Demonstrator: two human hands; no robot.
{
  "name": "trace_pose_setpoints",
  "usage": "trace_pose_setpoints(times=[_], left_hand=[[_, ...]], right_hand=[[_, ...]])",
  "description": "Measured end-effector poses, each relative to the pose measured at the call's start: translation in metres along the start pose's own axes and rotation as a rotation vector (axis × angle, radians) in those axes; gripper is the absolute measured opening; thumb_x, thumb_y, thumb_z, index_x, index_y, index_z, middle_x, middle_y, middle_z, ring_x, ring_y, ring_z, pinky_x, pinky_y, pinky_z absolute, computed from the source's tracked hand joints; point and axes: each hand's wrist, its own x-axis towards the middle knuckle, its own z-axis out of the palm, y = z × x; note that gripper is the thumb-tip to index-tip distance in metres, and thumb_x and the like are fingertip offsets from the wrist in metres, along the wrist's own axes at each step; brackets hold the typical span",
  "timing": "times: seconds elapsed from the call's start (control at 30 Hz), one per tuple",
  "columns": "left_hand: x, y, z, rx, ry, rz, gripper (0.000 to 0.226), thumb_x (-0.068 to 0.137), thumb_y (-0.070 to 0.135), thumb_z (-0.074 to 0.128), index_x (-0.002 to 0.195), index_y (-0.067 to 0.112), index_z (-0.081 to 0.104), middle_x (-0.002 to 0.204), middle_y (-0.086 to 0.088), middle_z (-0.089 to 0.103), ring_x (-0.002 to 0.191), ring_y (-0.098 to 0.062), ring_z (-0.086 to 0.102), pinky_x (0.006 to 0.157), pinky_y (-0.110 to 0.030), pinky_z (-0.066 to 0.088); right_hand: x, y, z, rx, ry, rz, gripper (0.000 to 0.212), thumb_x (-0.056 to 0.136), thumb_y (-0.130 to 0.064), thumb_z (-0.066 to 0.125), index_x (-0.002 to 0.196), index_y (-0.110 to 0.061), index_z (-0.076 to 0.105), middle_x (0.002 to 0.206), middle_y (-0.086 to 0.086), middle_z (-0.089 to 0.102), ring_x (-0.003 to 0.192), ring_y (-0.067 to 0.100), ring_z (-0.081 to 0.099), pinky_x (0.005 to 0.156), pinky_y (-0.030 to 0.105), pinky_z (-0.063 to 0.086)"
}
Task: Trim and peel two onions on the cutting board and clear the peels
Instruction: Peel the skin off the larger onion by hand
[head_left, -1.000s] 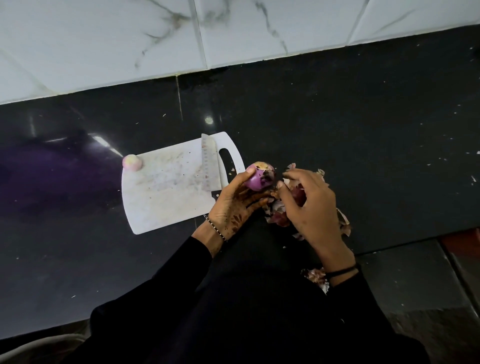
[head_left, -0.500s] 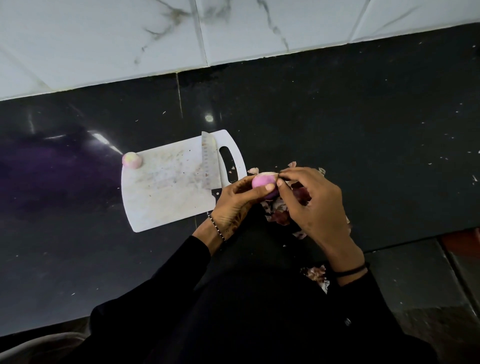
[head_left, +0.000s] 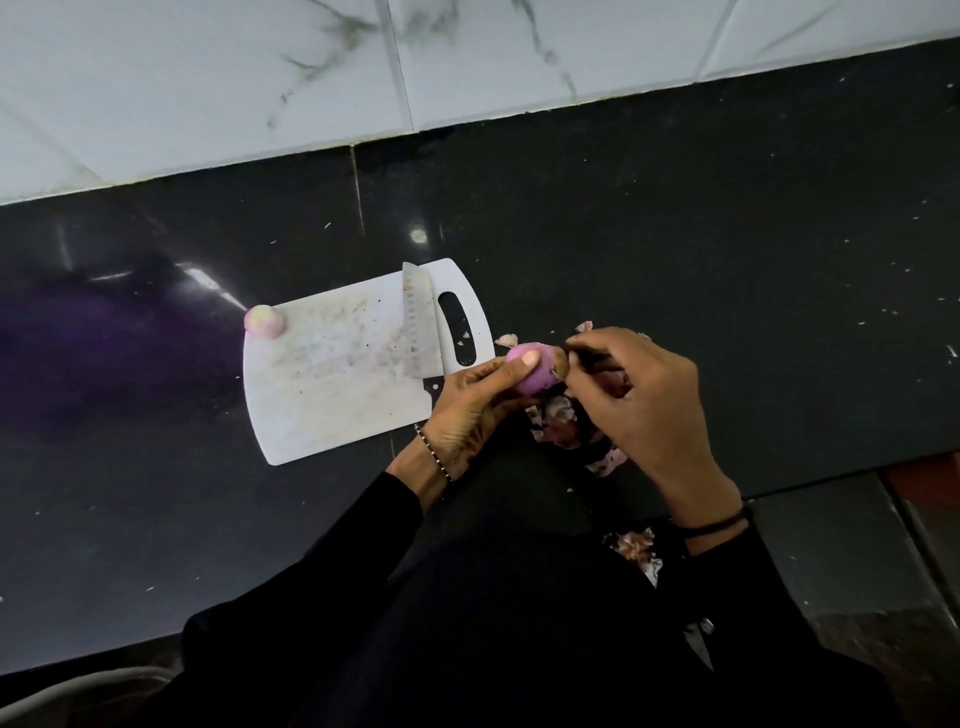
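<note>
My left hand (head_left: 470, 410) grips a small purple onion (head_left: 535, 371) just right of the white cutting board (head_left: 332, 395), thumb on top. My right hand (head_left: 644, 405) pinches a bit of skin at the onion's right end. A peeled pale onion (head_left: 264, 321) sits at the board's far left corner. A knife (head_left: 420, 332) lies on the board beside its handle slot, blade pointing away from me. A heap of purple peels (head_left: 566, 431) lies on the black counter under my hands, partly hidden by them.
The black stone counter (head_left: 727, 260) stretches right and left, speckled with small peel flecks. White marble wall tiles (head_left: 260, 78) rise behind it. More peel scraps (head_left: 634, 545) lie near my right wrist at the counter's front edge.
The onion has been turned in my left hand so its smooth purple side faces up. My right fingers have moved from beside it to its right end.
</note>
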Motion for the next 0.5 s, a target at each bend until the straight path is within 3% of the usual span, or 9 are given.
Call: trace_pose_setpoints(times=[0.13, 0.33, 0.5], left_hand=[[-0.001, 0.003, 0.005, -0.038, -0.024, -0.034, 0.038, 0.091, 0.038, 0.062, 0.112, 0.008, 0.069, 0.121, -0.018, 0.065, 0.111, -0.029, 0.061, 0.104, -0.045, 0.046], [-0.006, 0.007, 0.005, -0.098, -0.106, -0.035, 0.031, 0.094, 0.037, 0.054, 0.103, 0.016, 0.076, 0.113, -0.016, 0.069, 0.107, -0.03, 0.064, 0.094, -0.04, 0.052], [-0.006, 0.008, 0.004, -0.089, -0.151, -0.034, 0.033, 0.095, 0.038, 0.049, 0.099, 0.02, 0.077, 0.107, -0.011, 0.071, 0.1, -0.026, 0.066, 0.087, -0.035, 0.054]], right_hand=[[-0.001, -0.009, -0.002, 0.126, -0.01, 0.062, 0.015, 0.089, -0.012, 0.075, 0.104, -0.006, 0.074, 0.1, 0.0, 0.073, 0.094, 0.006, 0.067, 0.085, 0.021, 0.054], [-0.001, -0.015, 0.006, 0.134, -0.126, 0.092, 0.053, 0.071, -0.043, 0.088, 0.11, -0.013, 0.069, 0.105, 0.0, 0.064, 0.092, 0.01, 0.063, 0.081, 0.011, 0.047], [-0.001, -0.017, 0.011, 0.166, -0.112, 0.097, 0.054, 0.066, -0.044, 0.09, 0.105, -0.014, 0.066, 0.103, -0.001, 0.06, 0.093, 0.002, 0.057, 0.08, 0.004, 0.04]])
